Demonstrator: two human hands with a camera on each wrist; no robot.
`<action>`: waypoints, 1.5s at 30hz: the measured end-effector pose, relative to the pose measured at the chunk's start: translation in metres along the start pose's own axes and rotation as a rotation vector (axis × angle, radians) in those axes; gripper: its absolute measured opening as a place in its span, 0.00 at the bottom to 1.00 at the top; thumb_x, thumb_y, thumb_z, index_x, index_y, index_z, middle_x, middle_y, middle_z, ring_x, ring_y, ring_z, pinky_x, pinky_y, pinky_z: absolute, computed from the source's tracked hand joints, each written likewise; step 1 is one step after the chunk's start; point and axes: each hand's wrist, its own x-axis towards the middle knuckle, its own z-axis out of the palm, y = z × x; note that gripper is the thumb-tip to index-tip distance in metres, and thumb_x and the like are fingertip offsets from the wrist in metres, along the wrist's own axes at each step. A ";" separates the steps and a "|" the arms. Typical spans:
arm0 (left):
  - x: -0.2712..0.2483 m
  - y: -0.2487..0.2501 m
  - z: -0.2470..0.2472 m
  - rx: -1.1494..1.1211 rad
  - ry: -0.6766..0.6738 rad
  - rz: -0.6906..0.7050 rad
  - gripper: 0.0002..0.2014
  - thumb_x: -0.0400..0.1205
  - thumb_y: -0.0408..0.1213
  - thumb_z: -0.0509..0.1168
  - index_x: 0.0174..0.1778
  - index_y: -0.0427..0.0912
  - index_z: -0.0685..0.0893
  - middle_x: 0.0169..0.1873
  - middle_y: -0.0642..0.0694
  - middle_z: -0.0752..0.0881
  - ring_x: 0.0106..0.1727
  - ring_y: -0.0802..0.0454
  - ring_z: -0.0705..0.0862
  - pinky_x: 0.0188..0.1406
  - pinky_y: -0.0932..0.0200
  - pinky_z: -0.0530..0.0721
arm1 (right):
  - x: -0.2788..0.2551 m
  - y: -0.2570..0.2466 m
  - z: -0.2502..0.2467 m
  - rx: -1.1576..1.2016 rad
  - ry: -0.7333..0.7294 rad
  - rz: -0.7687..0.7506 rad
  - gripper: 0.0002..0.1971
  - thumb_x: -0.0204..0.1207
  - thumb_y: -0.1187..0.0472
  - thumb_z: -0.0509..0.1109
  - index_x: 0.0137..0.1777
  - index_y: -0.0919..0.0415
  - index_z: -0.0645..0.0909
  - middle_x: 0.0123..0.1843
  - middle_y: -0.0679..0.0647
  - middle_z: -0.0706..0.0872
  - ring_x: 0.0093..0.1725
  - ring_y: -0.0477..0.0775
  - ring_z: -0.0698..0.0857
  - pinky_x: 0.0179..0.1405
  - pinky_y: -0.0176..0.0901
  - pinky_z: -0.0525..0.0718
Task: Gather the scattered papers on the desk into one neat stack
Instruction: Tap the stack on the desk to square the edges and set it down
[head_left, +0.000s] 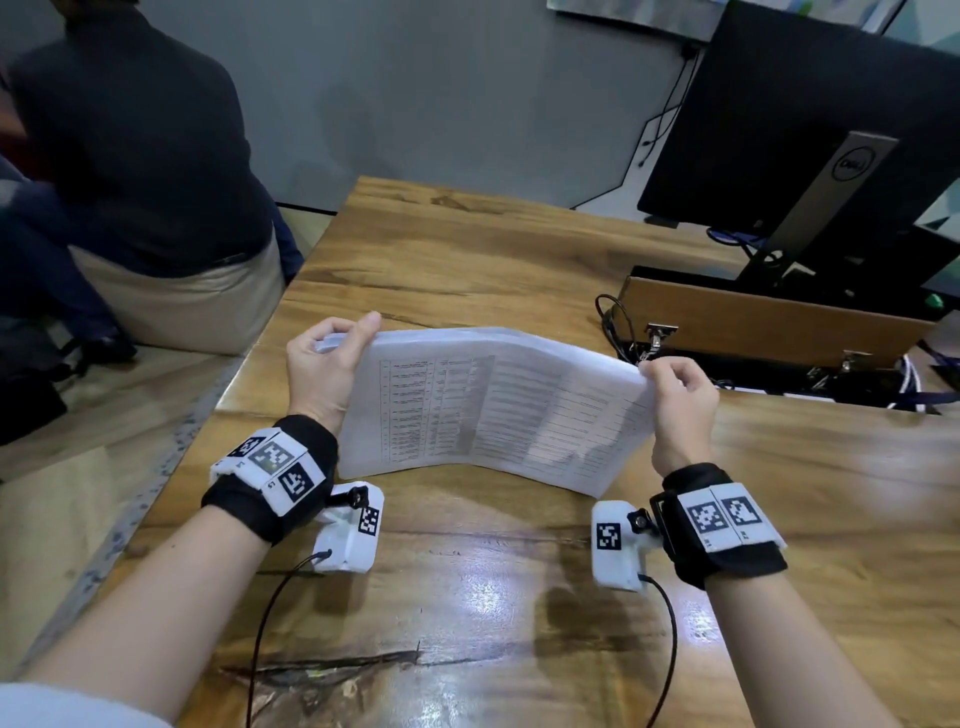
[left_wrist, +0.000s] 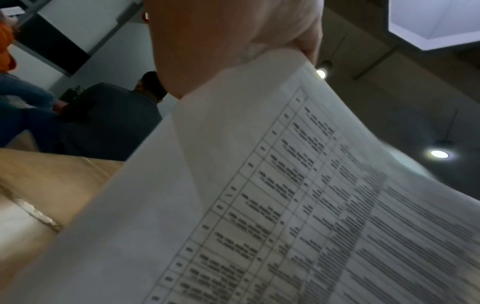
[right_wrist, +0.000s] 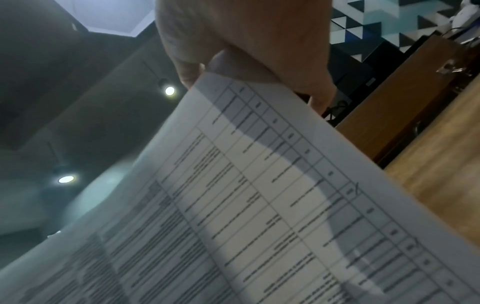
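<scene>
A stack of white papers (head_left: 493, 410) printed with tables stands on its lower edge on the wooden desk (head_left: 467, 249), bowed toward me. My left hand (head_left: 324, 358) grips the stack's upper left corner, thumb in front. My right hand (head_left: 675, 387) pinches the upper right corner. In the left wrist view the papers (left_wrist: 285, 205) fill the lower right under my left hand (left_wrist: 233, 41). In the right wrist view the papers (right_wrist: 246, 205) slope down from my right hand (right_wrist: 246, 45). No loose sheets show elsewhere on the desk.
A person (head_left: 135, 156) in a dark top sits at the far left beside the desk. A black monitor (head_left: 810, 130) on a stand is at the back right. An open cable tray (head_left: 779, 338) with wires lies in the desk just right of my right hand.
</scene>
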 end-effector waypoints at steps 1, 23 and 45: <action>0.001 0.000 0.000 -0.001 0.020 -0.007 0.14 0.76 0.31 0.67 0.24 0.41 0.76 0.11 0.60 0.80 0.16 0.66 0.76 0.19 0.71 0.73 | 0.000 0.000 -0.002 0.019 0.015 0.009 0.09 0.70 0.64 0.67 0.30 0.56 0.73 0.33 0.47 0.74 0.35 0.43 0.72 0.38 0.40 0.66; 0.000 -0.016 -0.024 0.137 -0.343 -0.140 0.36 0.54 0.42 0.82 0.59 0.46 0.80 0.49 0.48 0.86 0.47 0.60 0.86 0.60 0.54 0.85 | 0.002 0.022 -0.018 0.125 -0.169 0.049 0.22 0.61 0.45 0.76 0.52 0.53 0.78 0.49 0.50 0.82 0.43 0.41 0.83 0.43 0.33 0.79; 0.002 -0.042 -0.022 0.139 -0.075 -0.195 0.11 0.70 0.28 0.75 0.35 0.47 0.82 0.32 0.56 0.85 0.24 0.76 0.84 0.24 0.80 0.80 | -0.005 0.036 -0.031 -0.068 -0.674 0.105 0.24 0.59 0.70 0.82 0.51 0.52 0.78 0.49 0.48 0.86 0.53 0.48 0.86 0.39 0.27 0.85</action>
